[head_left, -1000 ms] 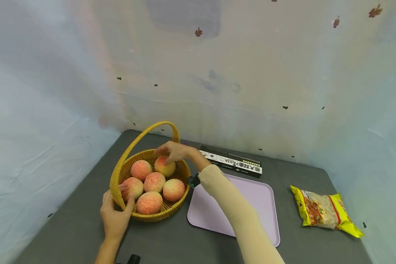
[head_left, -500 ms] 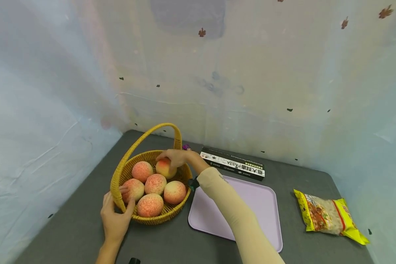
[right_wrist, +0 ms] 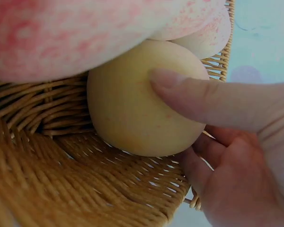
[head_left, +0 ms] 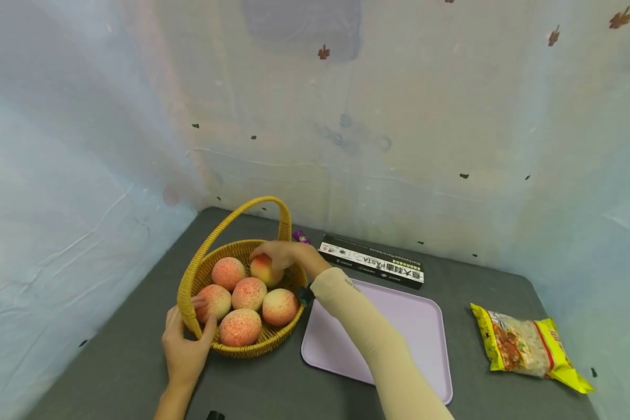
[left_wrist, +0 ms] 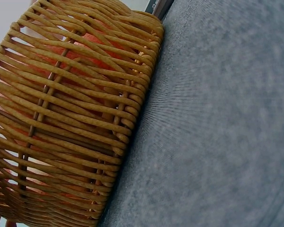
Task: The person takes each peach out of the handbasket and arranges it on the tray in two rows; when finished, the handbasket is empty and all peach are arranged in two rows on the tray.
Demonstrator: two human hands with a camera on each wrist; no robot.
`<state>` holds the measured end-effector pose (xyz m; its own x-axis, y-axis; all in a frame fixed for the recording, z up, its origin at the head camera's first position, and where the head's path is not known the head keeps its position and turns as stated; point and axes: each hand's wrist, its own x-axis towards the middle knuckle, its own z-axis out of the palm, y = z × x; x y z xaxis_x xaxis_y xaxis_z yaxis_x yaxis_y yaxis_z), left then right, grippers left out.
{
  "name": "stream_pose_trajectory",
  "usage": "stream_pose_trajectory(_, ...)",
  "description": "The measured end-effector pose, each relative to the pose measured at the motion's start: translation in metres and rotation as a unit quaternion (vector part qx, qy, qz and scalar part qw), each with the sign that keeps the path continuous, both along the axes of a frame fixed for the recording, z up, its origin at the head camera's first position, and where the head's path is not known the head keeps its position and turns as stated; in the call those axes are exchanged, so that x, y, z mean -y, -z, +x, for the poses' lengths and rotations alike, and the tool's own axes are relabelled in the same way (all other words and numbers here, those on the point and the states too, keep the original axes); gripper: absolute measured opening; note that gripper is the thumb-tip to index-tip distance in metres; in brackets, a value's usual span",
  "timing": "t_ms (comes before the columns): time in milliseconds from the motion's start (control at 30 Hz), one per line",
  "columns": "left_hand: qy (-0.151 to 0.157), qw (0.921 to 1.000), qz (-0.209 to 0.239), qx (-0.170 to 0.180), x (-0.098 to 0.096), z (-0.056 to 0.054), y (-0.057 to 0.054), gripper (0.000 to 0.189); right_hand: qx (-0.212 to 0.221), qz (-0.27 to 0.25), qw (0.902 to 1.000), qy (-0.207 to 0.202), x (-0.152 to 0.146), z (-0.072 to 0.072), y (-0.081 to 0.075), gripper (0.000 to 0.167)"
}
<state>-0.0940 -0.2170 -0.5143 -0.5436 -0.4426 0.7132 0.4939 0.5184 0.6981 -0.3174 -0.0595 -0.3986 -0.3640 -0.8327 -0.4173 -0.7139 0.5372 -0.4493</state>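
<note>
A yellow wicker basket [head_left: 249, 351] with a tall arched handle [head_left: 231, 217] holds several peaches, speckled pink over pale yellow. At its left side, my left hand [head_left: 185, 350] grips the rim by the foot of the handle, fingers inside next to a peach [head_left: 213, 302]. The left wrist view is mostly woven wall [left_wrist: 75, 99]. Inside the back right of the basket, my right hand [head_left: 282, 255] holds a smoother yellow-orange peach [head_left: 263, 270]. Seen from the right wrist, the thumb lies on top of this peach [right_wrist: 132, 104] while the other fingers curl beneath it, partly hidden.
A lilac tray [head_left: 425, 338] lies right of the basket, partly under the right forearm. Behind it is a black-and-white pasta box [head_left: 373, 259]. A small purple packet [head_left: 300, 236] sits behind the basket; a yellow food bag [head_left: 527, 344] lies far right. Pale sheeting hangs around the table.
My right hand has come down and closed its fingers around the yellow-orange peach. My left hand has kept its grip on the basket. The head view has shifted slightly.
</note>
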Motion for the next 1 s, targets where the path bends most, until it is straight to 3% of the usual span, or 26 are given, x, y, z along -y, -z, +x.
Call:
stream_pose_trajectory(67,0.000,1.0000,-0.003,-0.003,-0.001,0.000,-0.004,0.038,-0.010,-0.007,0.9999,0.003,-0.002,0.005,-0.005,0.075)
stream_pose_trajectory(367,0.004,0.9999,-0.005,-0.013,-0.017,0.007,-0.033,0.035,-0.043,-0.038,0.9981,-0.021,-0.008,0.005,-0.003,0.072)
stream_pose_trajectory(567,0.001,1.0000,-0.004,0.003,-0.017,0.010,-0.033,0.034,-0.063,-0.047,0.9965,-0.031,-0.009,0.008,-0.007,0.072)
stream_pose_trajectory(800,0.006,1.0000,-0.006,-0.005,-0.013,0.007,-0.035,0.031,-0.056,-0.107,0.9922,-0.031,-0.013,0.012,-0.041,0.073)
stream_pose_trajectory(1000,0.005,0.9998,-0.004,-0.020,-0.011,0.002,-0.035,0.031,-0.027,-0.157,0.9864,-0.041,-0.031,0.017,-0.058,0.073)
